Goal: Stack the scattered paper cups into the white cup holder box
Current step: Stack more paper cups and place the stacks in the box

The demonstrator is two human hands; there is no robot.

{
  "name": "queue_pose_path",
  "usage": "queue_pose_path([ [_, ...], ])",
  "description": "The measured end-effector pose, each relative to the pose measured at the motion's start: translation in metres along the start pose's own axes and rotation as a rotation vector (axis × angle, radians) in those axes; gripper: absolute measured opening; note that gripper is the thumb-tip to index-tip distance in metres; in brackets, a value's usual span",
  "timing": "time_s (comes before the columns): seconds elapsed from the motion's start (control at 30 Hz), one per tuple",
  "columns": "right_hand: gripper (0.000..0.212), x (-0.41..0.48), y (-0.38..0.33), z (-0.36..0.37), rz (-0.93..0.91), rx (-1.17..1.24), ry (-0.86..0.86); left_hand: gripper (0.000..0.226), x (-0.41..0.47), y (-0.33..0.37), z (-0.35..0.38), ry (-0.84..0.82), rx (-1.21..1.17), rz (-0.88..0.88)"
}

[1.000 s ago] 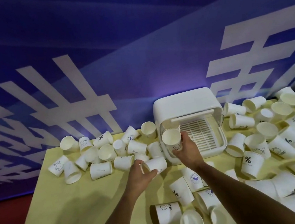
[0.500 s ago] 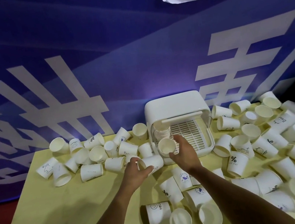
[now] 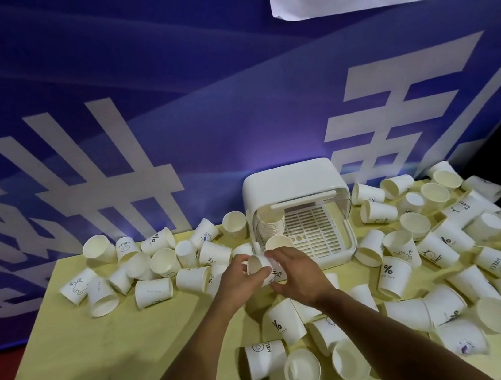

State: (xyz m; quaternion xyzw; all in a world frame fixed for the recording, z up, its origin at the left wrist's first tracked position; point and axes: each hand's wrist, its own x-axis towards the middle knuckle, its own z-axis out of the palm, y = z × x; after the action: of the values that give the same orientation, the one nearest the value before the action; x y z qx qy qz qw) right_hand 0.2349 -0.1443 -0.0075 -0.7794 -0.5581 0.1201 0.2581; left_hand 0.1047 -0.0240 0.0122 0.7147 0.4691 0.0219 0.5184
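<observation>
The left hand (image 3: 239, 283) and the right hand (image 3: 300, 276) both grasp one paper cup (image 3: 258, 266), held on its side above the table (image 3: 105, 355) just in front of the white box (image 3: 293, 180), the left hand at the mouth end and the right round the body. The box stands at the middle of the table's far edge, front open, with a stack of cups (image 3: 271, 224) in its left side. Loose cups (image 3: 154, 292) lie along the far edge and across the right half.

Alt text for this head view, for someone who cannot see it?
Left hand and right hand hold one paper cup before the open white cup holder box, with a cup stack inside; more cups lie scattered on the yellow table.
</observation>
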Motion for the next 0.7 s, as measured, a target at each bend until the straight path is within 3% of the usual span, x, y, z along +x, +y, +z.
queue_pose_path([
  [0.2, 0.067, 0.0, 0.004, -0.005, 0.177, 0.029, 0.089, 0.065, -0.004, -0.013, -0.006, -0.064, -0.092, -0.008],
  [0.37, 0.063, 0.004, 0.0, -0.016, 0.382, 0.307, 0.182, 0.046, -0.012, -0.032, -0.011, -0.091, -0.057, -0.015],
  [0.5, 0.067, 0.01, -0.003, -0.017, 0.392, 0.421, 0.21, 0.038, -0.018, -0.044, -0.013, -0.096, -0.036, -0.029],
  [0.7, 0.066, 0.026, -0.001, -0.013, 0.427, 0.374, 0.202, 0.036, -0.021, -0.062, -0.016, -0.079, -0.056, -0.072],
])
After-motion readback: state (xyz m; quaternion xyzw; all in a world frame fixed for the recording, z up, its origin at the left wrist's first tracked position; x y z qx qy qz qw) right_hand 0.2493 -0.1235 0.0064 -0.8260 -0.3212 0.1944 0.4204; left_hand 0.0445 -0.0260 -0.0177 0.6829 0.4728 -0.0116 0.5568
